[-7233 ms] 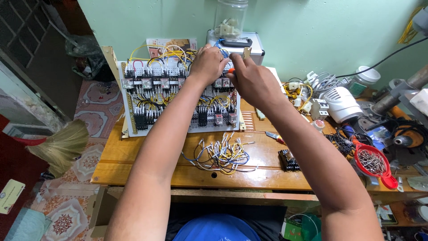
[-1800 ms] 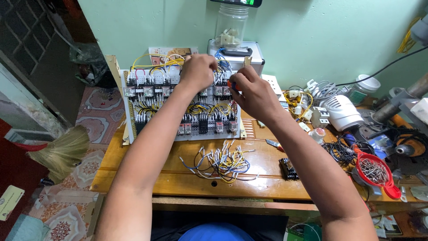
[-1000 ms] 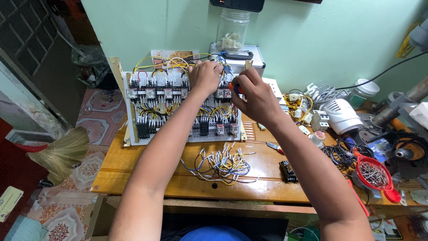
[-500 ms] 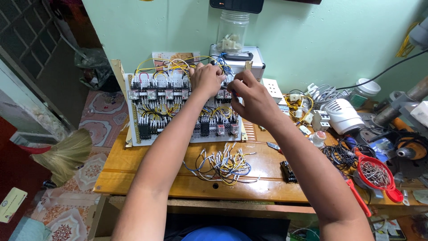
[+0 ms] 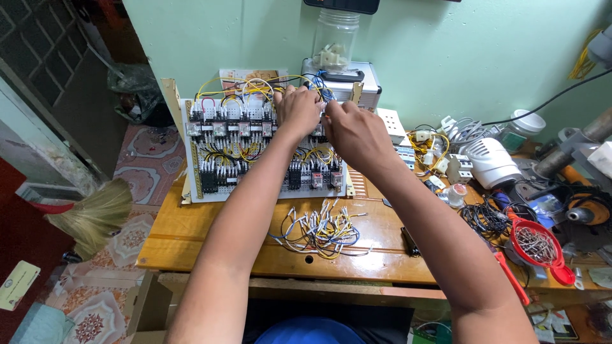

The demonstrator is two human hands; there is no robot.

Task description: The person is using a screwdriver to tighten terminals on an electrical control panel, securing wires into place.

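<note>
At the far left, on the patterned floor beside the desk (image 5: 191, 236), lie a straw broom (image 5: 95, 213) and a small flat yellow-green packet (image 5: 18, 285) with print too small to make out. On the desk stands the white wiring panel (image 5: 261, 150), propped upright and tilted back toward the green wall, packed with rows of relays and looped yellow wires. It looks stiff and fairly light, but its terminals and thin wires seem delicate; I judge it best taken by its bare side edges, not by the wiring. The left hand (image 5: 298, 109) is curled at the panel's upper edge, fingers pinched among the wires there; the right hand (image 5: 354, 130) is closed just beside it, though what it grips is hidden. In front lies a loose bundle of cut wires (image 5: 322, 228), soft and springy. Behind, a clear jar (image 5: 335, 46) stands on a grey case (image 5: 357, 86). Rightward sits a red strainer of screws (image 5: 535, 243).
</note>
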